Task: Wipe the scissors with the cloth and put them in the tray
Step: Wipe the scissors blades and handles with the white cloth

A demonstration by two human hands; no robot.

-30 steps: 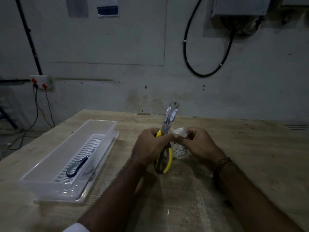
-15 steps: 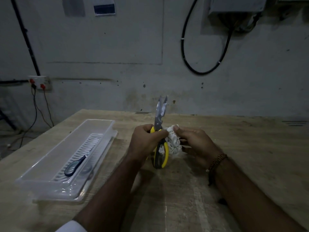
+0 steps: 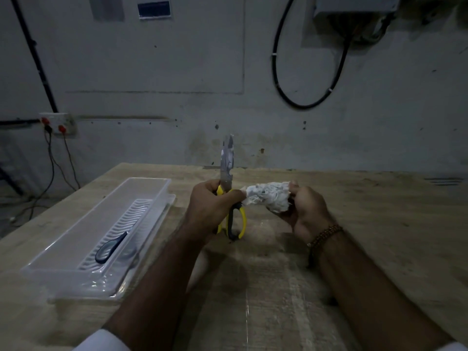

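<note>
My left hand (image 3: 211, 209) grips yellow-and-black scissors (image 3: 227, 168) near the pivot, blades together and pointing straight up, handle loops hanging below my fist. My right hand (image 3: 306, 211) holds a crumpled white cloth (image 3: 268, 197) just right of the scissors; its left end touches my left thumb, off the blades. A clear plastic tray (image 3: 76, 252) with a ribbed floor lies on the table to the left. Inside it rests another pair of scissors with dark blue handles (image 3: 111, 248).
A wooden table (image 3: 354, 236) carries everything, its far edge close to a grey wall. A wall socket (image 3: 57, 122) with red plugs and hanging wires is at the left. A black cable loop (image 3: 304, 105) hangs on the wall behind.
The scissors have turned from leaning right to upright. My right hand has drawn the cloth away from the handles to the right, so the cloth now stretches between both hands.
</note>
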